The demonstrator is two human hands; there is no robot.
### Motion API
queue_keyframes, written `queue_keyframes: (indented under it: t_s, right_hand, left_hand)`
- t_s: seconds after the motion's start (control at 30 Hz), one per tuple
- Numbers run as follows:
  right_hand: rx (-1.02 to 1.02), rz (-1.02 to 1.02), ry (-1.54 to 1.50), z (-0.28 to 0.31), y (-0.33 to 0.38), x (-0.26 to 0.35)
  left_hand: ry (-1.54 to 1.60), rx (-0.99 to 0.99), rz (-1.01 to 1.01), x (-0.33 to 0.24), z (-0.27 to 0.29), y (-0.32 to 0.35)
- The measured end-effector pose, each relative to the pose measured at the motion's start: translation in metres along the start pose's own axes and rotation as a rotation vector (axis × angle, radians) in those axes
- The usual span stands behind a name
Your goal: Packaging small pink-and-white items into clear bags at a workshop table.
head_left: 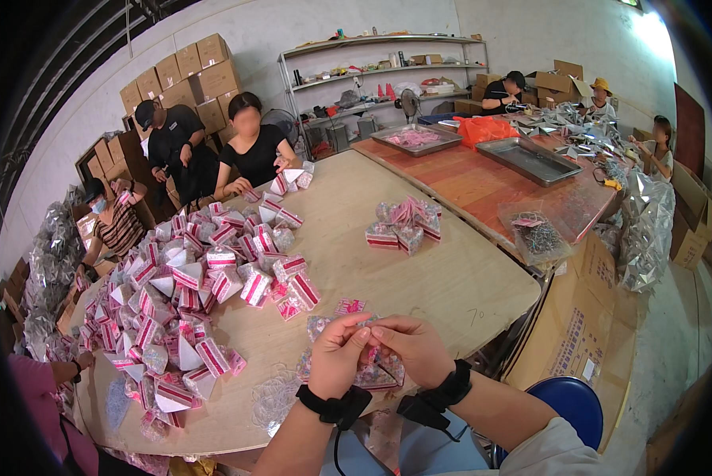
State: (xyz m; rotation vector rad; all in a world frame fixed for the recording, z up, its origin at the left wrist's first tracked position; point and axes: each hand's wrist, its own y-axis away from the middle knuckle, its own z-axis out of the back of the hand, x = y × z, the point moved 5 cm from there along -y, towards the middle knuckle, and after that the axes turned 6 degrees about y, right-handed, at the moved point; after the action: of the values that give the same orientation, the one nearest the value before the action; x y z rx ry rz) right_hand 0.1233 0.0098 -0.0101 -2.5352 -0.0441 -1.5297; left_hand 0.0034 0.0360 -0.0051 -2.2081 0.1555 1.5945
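At the near edge of the table, my left hand (336, 357) and my right hand (418, 349) meet, thumbs and fingertips pinched together. They grip the top of a clear plastic bag (384, 379) with pink and colourful contents. My fingers and wrists hide much of the bag. Just beyond my left hand lies a small pink printed card (350, 306). To the left spreads a large heap of wedge-shaped pink and white packets (188, 276) in clear wrapping. A tangle of thin clear strands (277, 397) lies beside my left forearm.
A small group of packets (403, 226) sits farther across the table (467, 278). Several people work around the tables. A red-brown table (467, 178) with metal trays (528, 160) stands at the back right. A blue stool (566, 408) and flattened cardboard (578, 317) are at my right.
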Motion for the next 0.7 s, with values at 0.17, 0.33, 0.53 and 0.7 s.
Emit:
queue_keyframes:
  t_s: [0.17, 0.33, 0.53, 0.7]
  right_hand:
    - [-0.036, 0.053, 0.156, 0.004, 0.0, 0.006]
    - [-0.021, 0.118, 0.306, 0.008, -0.002, 0.005]
    - [0.015, 0.205, 0.389, 0.006, -0.003, 0.009]
    - [-0.041, 0.163, 0.287, 0.006, -0.004, 0.014]
  left_hand:
    - [-0.002, 0.01, -0.022, -0.001, -0.002, -0.001]
    - [0.017, 0.022, -0.02, -0.002, -0.003, 0.001]
    - [-0.11, 0.01, -0.069, -0.005, -0.007, 0.0]
    - [-0.083, 0.015, -0.042, -0.01, -0.01, 0.001]
